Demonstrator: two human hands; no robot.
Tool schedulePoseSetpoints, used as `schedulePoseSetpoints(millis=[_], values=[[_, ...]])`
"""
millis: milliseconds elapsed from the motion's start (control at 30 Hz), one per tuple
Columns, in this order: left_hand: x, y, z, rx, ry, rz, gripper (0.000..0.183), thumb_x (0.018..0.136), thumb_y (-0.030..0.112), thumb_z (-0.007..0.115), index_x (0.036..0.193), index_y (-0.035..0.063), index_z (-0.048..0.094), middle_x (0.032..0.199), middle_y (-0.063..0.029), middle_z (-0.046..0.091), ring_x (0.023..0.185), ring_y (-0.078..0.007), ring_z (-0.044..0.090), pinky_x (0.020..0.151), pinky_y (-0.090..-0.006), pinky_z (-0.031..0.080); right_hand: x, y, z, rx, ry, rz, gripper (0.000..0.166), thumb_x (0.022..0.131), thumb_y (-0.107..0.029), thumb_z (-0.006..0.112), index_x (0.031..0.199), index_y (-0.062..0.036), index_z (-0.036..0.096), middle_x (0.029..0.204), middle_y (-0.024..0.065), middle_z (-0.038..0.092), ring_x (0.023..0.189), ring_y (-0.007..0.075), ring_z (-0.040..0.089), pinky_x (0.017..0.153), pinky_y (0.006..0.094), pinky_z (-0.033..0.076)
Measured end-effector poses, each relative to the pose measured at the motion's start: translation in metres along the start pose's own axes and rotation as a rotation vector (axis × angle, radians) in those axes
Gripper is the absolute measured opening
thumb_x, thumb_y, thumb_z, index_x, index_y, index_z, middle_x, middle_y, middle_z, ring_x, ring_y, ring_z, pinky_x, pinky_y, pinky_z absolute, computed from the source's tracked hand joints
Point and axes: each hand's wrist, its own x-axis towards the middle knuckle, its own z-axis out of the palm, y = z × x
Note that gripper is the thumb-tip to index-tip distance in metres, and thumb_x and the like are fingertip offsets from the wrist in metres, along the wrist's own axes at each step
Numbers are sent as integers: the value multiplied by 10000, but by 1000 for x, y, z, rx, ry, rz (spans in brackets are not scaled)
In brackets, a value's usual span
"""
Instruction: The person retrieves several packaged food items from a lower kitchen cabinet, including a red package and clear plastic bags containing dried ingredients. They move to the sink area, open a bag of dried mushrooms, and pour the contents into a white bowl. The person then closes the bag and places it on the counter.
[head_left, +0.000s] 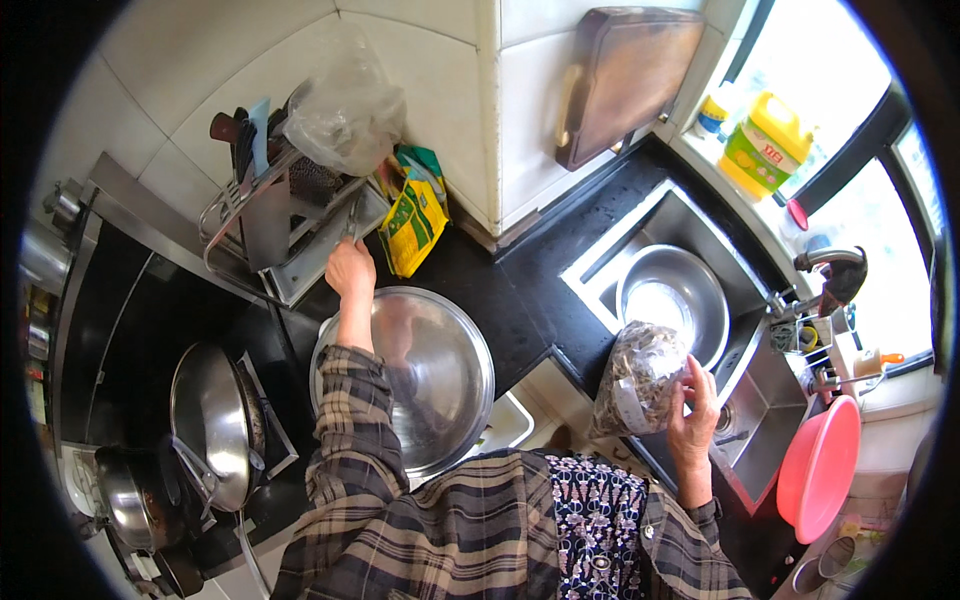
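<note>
My left hand (351, 270) is closed around a slim metal utensil (354, 217) over the tray at the foot of the utensil rack; its exact kind is hard to make out. Below that forearm lies a large round steel lid (435, 375). My right hand (691, 416) grips the side of a clear plastic bag (637, 382) full of dried brownish pieces with a white label. The bag is at the sink's front edge, partly in front of a steel basin (709, 300) that sits in the sink (671, 202).
A wire utensil rack (262, 225) and a yellow-green packet (416, 225) stand at the back. On the left are a wok (214, 427) and a steel pot (127, 495). A pink basin (821, 472) leans at right, below the faucet (806, 304). A cutting board (637, 75) hangs on the wall.
</note>
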Motion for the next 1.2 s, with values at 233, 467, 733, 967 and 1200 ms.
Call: schedulePoseSetpoints(millis=[233, 467, 733, 967, 1200], values=[[-40, -5, -61, -449, 161, -81, 258, 837, 287, 596, 890, 48, 680, 750, -158, 652, 668, -287, 628, 642, -362, 481, 8, 10, -1, 86, 4, -39, 461, 809, 53, 549, 1258, -41, 506, 956, 120, 592, 744, 171, 566, 653, 267, 487], [-73, -42, -72, -827, 96, -147, 198, 850, 181, 626, 899, -3, 681, 739, -36, 670, 674, -85, 579, 641, -271, 471, 14, 24, 6, 225, 27, 7, 388, 826, -9, 573, 1212, -37, 549, 949, 119, 630, 708, 141, 569, 613, 256, 473], [-73, 2, -84, -295, 375, 231, 193, 825, 203, 625, 911, 35, 665, 787, -160, 640, 696, -337, 620, 629, -388, 494, 21, 18, 10, 219, -16, -88, 374, 814, 18, 563, 1183, -39, 564, 952, 123, 622, 699, 143, 569, 588, 251, 466], [-54, -7, -17, -136, 278, 287, 151, 840, 212, 597, 866, 74, 651, 731, -118, 619, 656, -319, 611, 580, -406, 498, 24, -10, 23, 137, -88, -150, 390, 773, 9, 602, 1160, -28, 568, 941, 117, 573, 669, 169, 544, 594, 268, 461], [-47, 21, 20, -271, -43, 197, 145, 773, 181, 633, 839, 51, 632, 781, -189, 628, 715, -384, 613, 651, -462, 503, 40, -24, 45, 35, -121, -103, 321, 701, 25, 627, 1013, -49, 609, 830, 70, 538, 598, 156, 492, 554, 271, 417]])
